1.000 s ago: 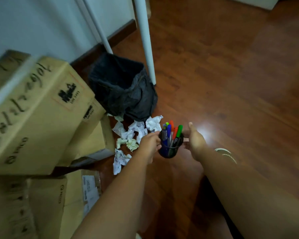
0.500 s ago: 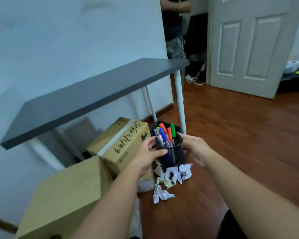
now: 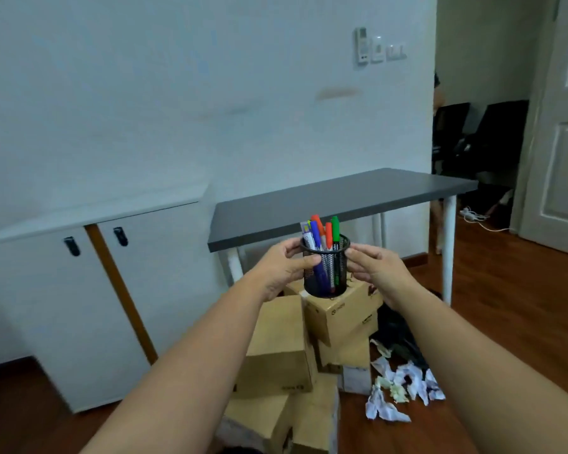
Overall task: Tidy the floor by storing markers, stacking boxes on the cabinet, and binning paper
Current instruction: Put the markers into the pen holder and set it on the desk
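Holding a black mesh cup [image 3: 325, 273] of markers [image 3: 323, 232] between left hand [image 3: 284, 267] and right hand [image 3: 379, 273], fingers curled around it, arms outstretched above cardboard boxes [image 3: 338, 314]; box writing blurred, unreadable.

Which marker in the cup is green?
The green marker at the right edge of the mesh cup, nearest the right hand. The others showing are orange, red and blue, further left.
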A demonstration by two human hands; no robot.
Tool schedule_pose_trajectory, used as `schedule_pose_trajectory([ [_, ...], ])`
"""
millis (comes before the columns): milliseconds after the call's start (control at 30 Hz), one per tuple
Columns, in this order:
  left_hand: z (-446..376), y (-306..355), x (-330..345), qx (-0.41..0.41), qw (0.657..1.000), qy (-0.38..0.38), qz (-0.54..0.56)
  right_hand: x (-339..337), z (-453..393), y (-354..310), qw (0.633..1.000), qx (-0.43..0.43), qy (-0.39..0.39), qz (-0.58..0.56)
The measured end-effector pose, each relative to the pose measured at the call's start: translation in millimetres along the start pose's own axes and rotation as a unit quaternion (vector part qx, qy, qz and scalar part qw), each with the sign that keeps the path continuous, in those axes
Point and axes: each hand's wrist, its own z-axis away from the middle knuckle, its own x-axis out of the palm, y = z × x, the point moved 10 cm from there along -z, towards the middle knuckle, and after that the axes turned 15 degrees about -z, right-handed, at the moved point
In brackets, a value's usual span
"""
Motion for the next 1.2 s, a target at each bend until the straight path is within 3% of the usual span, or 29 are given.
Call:
schedule_pose_trajectory([
  [167, 27, 13, -78, 0.008, 0.997, 0.072, -0.025, 81, -20, -6, 0.999, -0.026, -0.045, 0.003],
  [367, 52, -18, -177, -0.022, 0.985, 0.162, -0.044, 188, -48, 22, 0.990, -0.016, -0.136, 0.027],
  [567, 47, -62, -290, -0.005, 0.966, 0.258, -0.002, 305, -122, 51, 0.964, -0.015, -0.247, 0.099],
  [733, 19, -84, -378, 0.009, 0.955, 0.296, 0.006, 380, -189, 78, 0.955, -0.027, -0.275, 0.109],
  [967, -22, -89, -421, 0.020, 0.954, 0.300, 0.001, 412, -233, 91, 0.953, -0.036, -0.272, 0.130],
  [1200, -105, -82, -410, 0.028, 0.970, 0.241, -0.017, 369, -279, 77, 0.968, -0.028, -0.189, 0.161],
])
